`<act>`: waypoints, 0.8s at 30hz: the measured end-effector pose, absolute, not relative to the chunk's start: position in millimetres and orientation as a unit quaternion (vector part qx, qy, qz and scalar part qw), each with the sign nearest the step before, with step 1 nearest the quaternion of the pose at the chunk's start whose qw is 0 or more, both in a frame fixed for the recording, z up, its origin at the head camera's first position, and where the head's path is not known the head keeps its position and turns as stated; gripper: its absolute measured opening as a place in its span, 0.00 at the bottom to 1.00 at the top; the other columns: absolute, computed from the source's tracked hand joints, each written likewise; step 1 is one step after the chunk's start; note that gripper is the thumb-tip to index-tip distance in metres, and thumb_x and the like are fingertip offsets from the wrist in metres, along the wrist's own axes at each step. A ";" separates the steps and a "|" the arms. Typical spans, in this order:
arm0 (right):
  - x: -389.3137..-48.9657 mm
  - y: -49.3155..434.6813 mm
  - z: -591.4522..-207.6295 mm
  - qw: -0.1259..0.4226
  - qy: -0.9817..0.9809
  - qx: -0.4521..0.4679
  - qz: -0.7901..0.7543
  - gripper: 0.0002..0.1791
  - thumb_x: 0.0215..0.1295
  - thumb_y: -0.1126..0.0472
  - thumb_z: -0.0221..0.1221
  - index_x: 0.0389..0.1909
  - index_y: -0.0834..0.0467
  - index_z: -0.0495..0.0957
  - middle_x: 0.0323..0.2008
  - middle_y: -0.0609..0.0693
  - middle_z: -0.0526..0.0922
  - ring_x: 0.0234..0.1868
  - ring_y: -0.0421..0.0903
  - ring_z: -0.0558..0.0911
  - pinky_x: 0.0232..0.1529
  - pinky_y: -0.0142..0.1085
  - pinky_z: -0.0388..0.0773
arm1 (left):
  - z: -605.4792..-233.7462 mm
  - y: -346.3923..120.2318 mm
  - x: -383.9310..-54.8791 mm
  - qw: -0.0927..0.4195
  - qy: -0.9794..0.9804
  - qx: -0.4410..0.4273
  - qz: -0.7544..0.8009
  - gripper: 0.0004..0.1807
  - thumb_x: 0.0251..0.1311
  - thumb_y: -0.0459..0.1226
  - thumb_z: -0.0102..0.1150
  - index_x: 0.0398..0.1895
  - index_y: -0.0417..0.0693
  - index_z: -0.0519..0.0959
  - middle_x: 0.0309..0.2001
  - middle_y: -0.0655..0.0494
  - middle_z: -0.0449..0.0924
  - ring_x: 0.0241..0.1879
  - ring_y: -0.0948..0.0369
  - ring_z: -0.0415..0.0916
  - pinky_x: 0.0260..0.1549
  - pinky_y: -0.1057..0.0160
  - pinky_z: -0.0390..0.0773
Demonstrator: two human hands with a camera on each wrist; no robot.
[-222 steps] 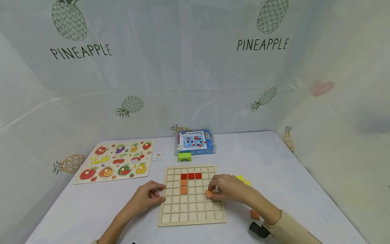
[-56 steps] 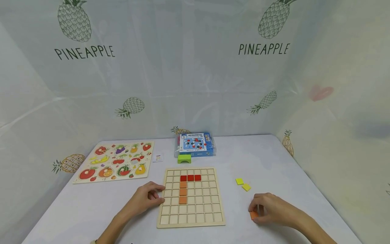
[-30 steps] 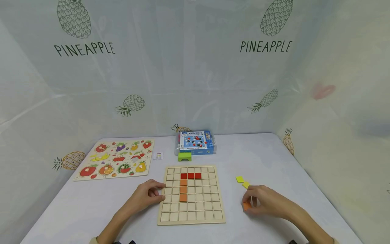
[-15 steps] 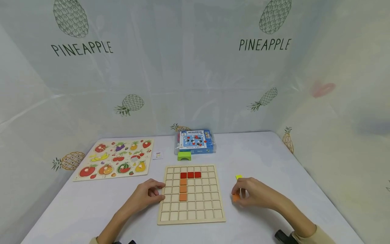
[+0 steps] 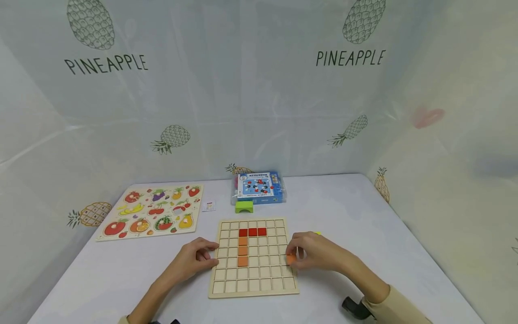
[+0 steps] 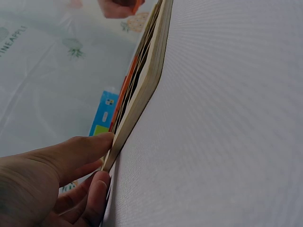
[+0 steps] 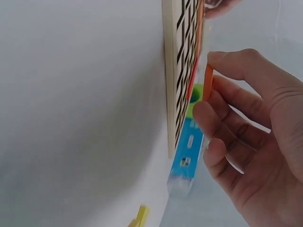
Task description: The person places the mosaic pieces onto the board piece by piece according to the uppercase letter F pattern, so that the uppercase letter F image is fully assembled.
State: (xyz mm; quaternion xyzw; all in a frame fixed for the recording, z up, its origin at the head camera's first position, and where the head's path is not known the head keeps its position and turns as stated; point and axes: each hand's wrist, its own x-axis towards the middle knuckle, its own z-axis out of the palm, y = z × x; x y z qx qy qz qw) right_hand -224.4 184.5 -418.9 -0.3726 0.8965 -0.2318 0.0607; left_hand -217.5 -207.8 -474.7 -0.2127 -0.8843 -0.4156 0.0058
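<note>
A wooden grid board [image 5: 254,293] lies flat, holding a row of three red tiles [image 5: 252,232] and, below its left end, a column of three orange tiles [image 5: 243,250]. My right hand [image 5: 317,253] pinches a loose orange square tile [image 7: 208,81] between thumb and fingertips over the board's right edge. In the right wrist view that tile stands apart from the board's face. My left hand [image 5: 190,258] rests beside the board's left edge, thumb and fingertips touching it, as the left wrist view shows with the hand [image 6: 61,175] against the rim.
A yellow tile [image 5: 318,233] peeks out behind my right hand. Behind the board stand a green arched block [image 5: 244,207] and a bagged blue box [image 5: 260,189]. A fruit puzzle board [image 5: 151,211] and a small card [image 5: 209,206] lie at the back left.
An orange tile joined the column earlier. My right hand then picked another orange tile off the table at the right and carried it left to the board. My left hand stayed in place.
</note>
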 end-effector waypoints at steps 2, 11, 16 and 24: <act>-224.7 174.2 -418.7 0.061 0.895 -0.377 -0.230 0.06 0.57 0.58 0.67 0.35 0.47 0.83 0.34 0.37 0.80 0.30 0.34 0.78 0.33 0.24 0.75 | -474.2 -207.8 -216.9 0.004 -0.885 -0.210 -0.415 0.21 0.52 0.42 0.73 0.49 0.45 0.83 0.39 0.55 0.80 0.28 0.72 0.72 0.27 0.72 0.76; -226.8 128.2 -423.7 0.075 0.893 -0.389 -0.214 0.09 0.56 0.52 0.69 0.37 0.48 0.84 0.34 0.39 0.80 0.30 0.33 0.75 0.32 0.23 0.72 | -472.6 -207.6 -216.9 -0.006 -0.889 -0.202 -0.411 0.21 0.52 0.42 0.73 0.49 0.47 0.83 0.40 0.55 0.80 0.28 0.72 0.72 0.28 0.72 0.76; -226.7 109.6 -427.1 0.056 0.884 -0.414 -0.210 0.09 0.56 0.51 0.69 0.37 0.48 0.84 0.32 0.38 0.80 0.29 0.32 0.74 0.33 0.22 0.71 | -472.4 -207.2 -217.0 -0.008 -0.890 -0.199 -0.411 0.21 0.52 0.42 0.73 0.49 0.47 0.83 0.40 0.55 0.80 0.28 0.72 0.72 0.28 0.72 0.76; -224.2 86.0 -429.4 0.058 0.881 -0.428 -0.193 0.09 0.58 0.49 0.68 0.38 0.46 0.84 0.32 0.37 0.79 0.27 0.28 0.72 0.30 0.22 0.69 | -471.3 -207.3 -216.8 -0.009 -0.887 -0.201 -0.415 0.21 0.52 0.42 0.73 0.49 0.47 0.83 0.40 0.55 0.80 0.29 0.71 0.73 0.29 0.72 0.76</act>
